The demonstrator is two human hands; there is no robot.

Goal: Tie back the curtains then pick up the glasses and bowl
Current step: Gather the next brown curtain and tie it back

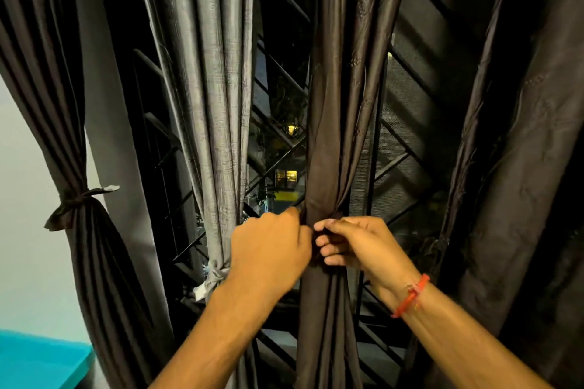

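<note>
A dark brown curtain (335, 136) hangs gathered in the middle of the window. My left hand (268, 249) and my right hand (357, 243) meet at its waist, both pinching the bunched cloth or a tie there; the tie itself is hidden behind my fingers. To the left, a grey curtain (215, 104) is bound low with a pale tie (213, 275). At the far left a dark curtain (63, 136) is cinched with a dark tie (76, 199). No glasses or bowl are in view.
Another dark curtain (521, 167) hangs loose at the right. Behind the curtains is a window with a diagonal metal grille (278, 164) and lit buildings outside. A teal surface (38, 360) shows at the bottom left beside a pale wall.
</note>
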